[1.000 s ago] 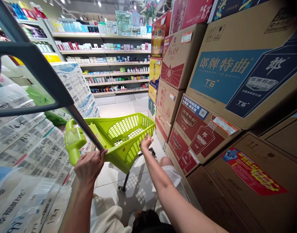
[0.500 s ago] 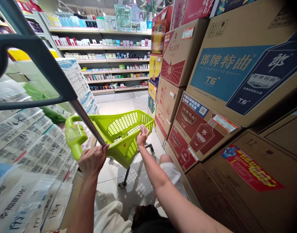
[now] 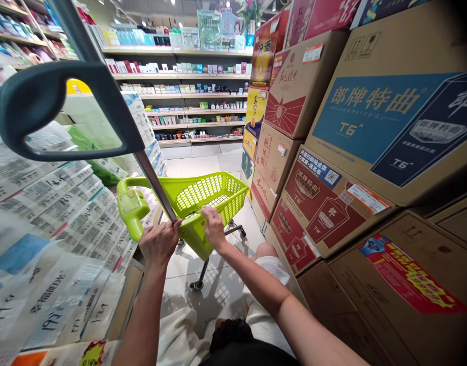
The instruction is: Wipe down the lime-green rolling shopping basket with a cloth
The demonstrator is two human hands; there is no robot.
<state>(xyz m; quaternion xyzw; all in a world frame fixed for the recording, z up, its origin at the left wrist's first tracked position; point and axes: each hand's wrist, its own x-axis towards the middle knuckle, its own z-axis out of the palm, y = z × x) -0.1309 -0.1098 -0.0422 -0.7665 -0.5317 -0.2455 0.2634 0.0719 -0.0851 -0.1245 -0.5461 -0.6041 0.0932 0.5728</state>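
My left hand [image 3: 160,241] is closed around the lower visible part of a metal pole [image 3: 157,182] that leans up to the left. A dark grey loop handle [image 3: 121,114] is fixed to this pole. Beyond my hands stands a lime-green shopping cart [image 3: 197,244] with a perforated basket, its inside bare where I can see it. My right hand [image 3: 213,227], slightly blurred, is at the near end of the basket with its fingers curled. Whatever those fingers may hold is hidden.
Stacked liquor cartons [image 3: 365,122] rise close on my right. Plastic-wrapped paper packs [image 3: 71,223] are piled on the left. Shelves of small boxed goods [image 3: 180,95] cross the far end of the tiled floor [image 3: 193,165]. The cart's wheel [image 3: 196,285] is near my legs.
My right hand has drawn back from the basket's right rim to its near end, closer to my left hand. The view has shifted left. My left hand keeps its hold on the pole.
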